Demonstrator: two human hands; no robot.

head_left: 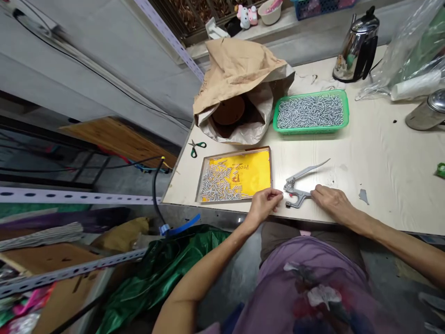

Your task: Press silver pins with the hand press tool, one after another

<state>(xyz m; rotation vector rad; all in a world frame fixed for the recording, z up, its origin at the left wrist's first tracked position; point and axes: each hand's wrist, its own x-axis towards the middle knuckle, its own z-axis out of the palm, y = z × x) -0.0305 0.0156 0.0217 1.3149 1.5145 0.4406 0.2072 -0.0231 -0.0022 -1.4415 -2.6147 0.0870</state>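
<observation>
My right hand is closed round the lower handle of a pair of grey metal punch-type pliers, held near the table's front edge. The upper handle stands spread apart, with a spring between, and a small red spot shows near the jaw. Just left of the jaw, my left hand is pinched, thumb against fingers; whatever sits in the pinch is too small to name. Beside that hand lies a shallow tray with a yellow bottom, its left part covered in small silver metal pieces.
Behind the pliers stands a green plastic basket full of similar silver pieces. A large open brown paper sack is left of it, and green-handled scissors lie nearby. Farther back are a steel kettle, a metal cup and clear plastic wrapping.
</observation>
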